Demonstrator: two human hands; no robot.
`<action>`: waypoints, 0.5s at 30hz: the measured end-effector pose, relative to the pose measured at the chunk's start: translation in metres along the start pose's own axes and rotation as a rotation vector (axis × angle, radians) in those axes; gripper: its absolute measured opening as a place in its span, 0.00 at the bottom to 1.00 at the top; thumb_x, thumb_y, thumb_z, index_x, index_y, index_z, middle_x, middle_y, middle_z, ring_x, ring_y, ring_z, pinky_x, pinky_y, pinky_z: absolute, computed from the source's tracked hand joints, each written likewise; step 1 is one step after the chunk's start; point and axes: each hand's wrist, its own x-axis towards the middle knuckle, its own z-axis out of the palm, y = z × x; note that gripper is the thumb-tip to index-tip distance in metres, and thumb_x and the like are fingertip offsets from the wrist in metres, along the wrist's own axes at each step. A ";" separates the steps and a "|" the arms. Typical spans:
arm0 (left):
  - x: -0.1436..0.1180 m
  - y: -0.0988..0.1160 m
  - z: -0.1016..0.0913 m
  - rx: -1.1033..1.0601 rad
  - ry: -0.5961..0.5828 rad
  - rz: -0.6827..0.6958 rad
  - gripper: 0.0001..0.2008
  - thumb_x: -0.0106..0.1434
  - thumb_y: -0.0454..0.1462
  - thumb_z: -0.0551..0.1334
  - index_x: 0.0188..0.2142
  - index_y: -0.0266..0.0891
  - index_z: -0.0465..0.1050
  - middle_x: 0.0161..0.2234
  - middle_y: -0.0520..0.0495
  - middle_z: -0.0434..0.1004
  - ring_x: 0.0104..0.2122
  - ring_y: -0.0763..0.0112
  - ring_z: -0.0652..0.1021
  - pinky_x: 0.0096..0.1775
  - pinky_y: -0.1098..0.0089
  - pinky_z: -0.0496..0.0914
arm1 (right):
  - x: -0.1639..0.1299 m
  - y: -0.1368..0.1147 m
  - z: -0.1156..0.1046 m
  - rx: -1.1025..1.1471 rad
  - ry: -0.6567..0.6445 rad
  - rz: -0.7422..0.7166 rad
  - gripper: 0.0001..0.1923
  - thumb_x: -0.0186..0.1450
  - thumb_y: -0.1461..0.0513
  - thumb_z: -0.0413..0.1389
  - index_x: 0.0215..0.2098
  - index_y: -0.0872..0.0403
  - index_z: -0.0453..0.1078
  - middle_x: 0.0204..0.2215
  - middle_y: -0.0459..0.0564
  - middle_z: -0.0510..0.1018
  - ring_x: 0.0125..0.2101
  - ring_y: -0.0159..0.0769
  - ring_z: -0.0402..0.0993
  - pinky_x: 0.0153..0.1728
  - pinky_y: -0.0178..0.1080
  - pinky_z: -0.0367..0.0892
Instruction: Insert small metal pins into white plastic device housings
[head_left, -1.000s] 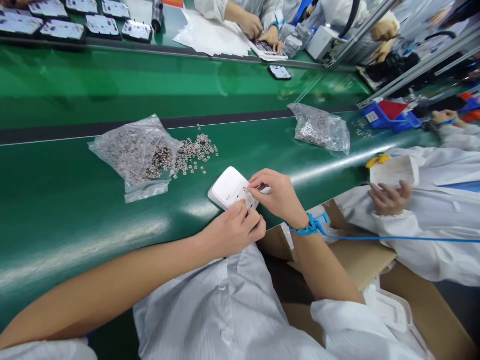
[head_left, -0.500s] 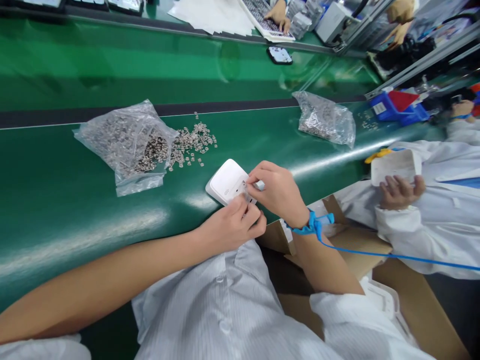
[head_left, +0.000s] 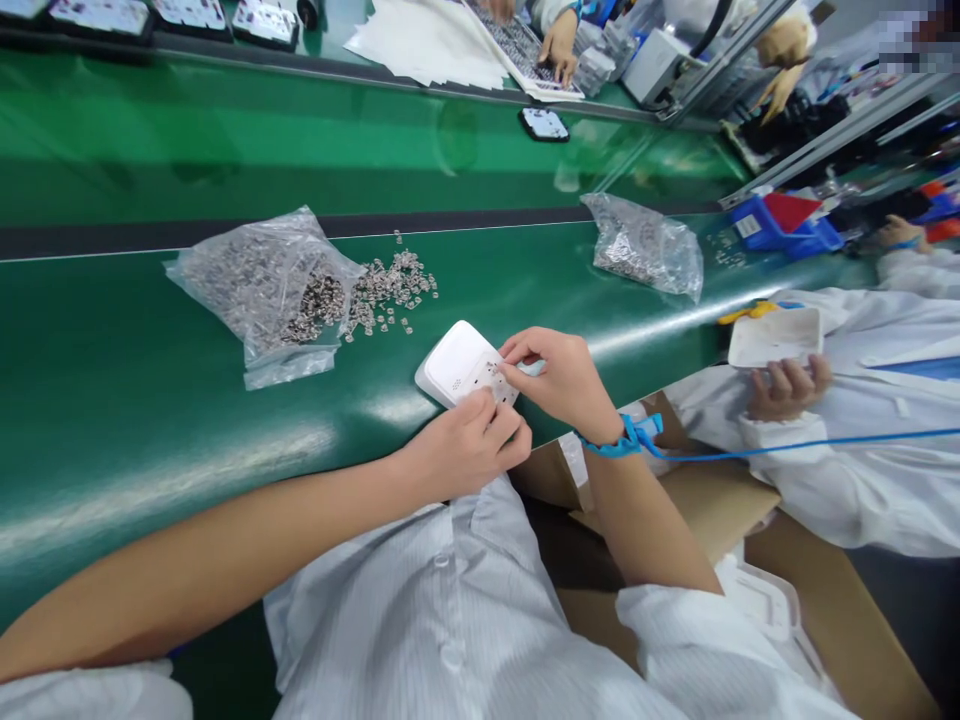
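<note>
White plastic cover on green bench, left hand grip closed on its near edge, right hand grip at the slotted end, can't tell if holding anything; looks part-done, metal bits showing there, many loose metal clips left.

Own hands: 2, L hand + R hand. Wht shell at fingers: 1. Clear bags: 2. Blk-framed units: 4 in row, 1 alone. Loose clips: too many to ct.
</note>
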 end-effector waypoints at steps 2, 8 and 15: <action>0.000 0.000 0.000 -0.014 -0.009 0.004 0.14 0.71 0.36 0.56 0.52 0.29 0.70 0.42 0.35 0.77 0.43 0.54 0.79 0.49 0.55 0.66 | 0.002 0.000 0.000 -0.005 -0.012 -0.001 0.08 0.62 0.64 0.60 0.25 0.52 0.71 0.33 0.48 0.83 0.33 0.36 0.78 0.31 0.37 0.69; -0.001 0.001 0.001 0.002 -0.017 0.004 0.13 0.71 0.34 0.56 0.52 0.31 0.70 0.42 0.37 0.77 0.43 0.56 0.79 0.49 0.57 0.66 | 0.005 0.001 -0.004 -0.023 -0.064 -0.022 0.08 0.63 0.64 0.62 0.25 0.52 0.72 0.35 0.49 0.83 0.33 0.36 0.77 0.32 0.39 0.69; 0.000 0.000 -0.003 -0.022 -0.017 0.005 0.14 0.70 0.34 0.58 0.52 0.29 0.70 0.43 0.35 0.77 0.44 0.55 0.79 0.50 0.56 0.66 | 0.010 -0.002 -0.006 -0.034 -0.090 0.022 0.07 0.62 0.65 0.63 0.26 0.53 0.74 0.32 0.48 0.83 0.31 0.36 0.77 0.31 0.38 0.69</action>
